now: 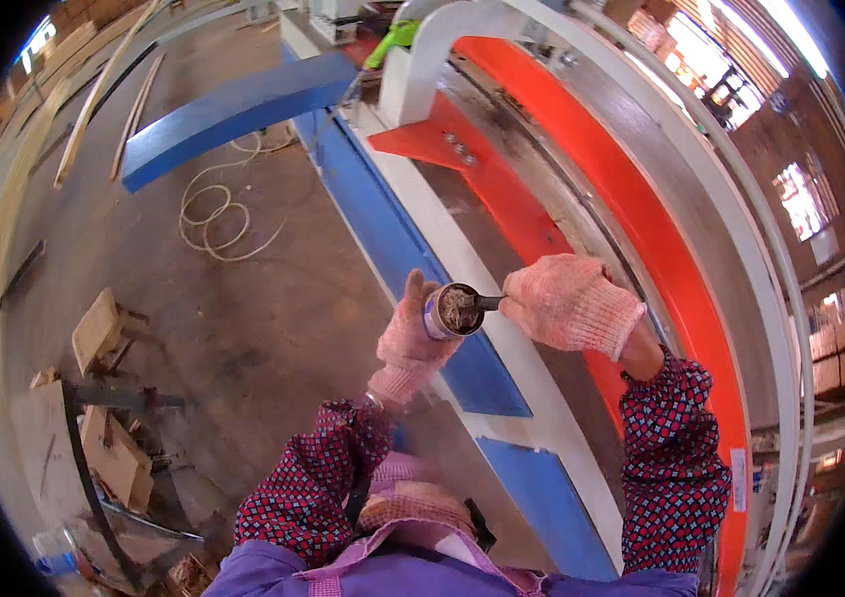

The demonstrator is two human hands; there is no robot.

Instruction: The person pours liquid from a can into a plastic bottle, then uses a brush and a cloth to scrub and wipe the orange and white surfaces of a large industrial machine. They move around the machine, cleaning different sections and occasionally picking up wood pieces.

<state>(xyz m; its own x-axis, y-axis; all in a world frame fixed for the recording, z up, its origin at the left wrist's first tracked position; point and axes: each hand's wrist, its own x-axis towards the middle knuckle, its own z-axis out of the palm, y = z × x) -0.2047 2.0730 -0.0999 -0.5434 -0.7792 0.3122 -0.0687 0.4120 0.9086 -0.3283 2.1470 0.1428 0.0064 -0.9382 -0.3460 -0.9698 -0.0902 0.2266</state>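
Observation:
In my left hand [409, 343], gloved in pinkish knit, is a small round open can [431, 315] with a light label. The fingers wrap its side and the mouth tilts toward me. Inside sits a rough grey-brown paste-like mass [458, 307]. My right hand [574, 304], gloved the same way, grips a short dark handle [488, 302] whose far end reaches into the can. What is on that end is hidden in the mass, so its kind cannot be told. Both hands are above a blue and white machine frame [482, 370].
An orange beam [632, 209] and curved white rails [756, 249] run along the right. A blue arm [233, 114] juts out at upper left. A pale coiled hose [215, 219] lies on the floor. Wooden blocks [114, 458], a small wooden stool [99, 328] and long boards [19, 209] are at left.

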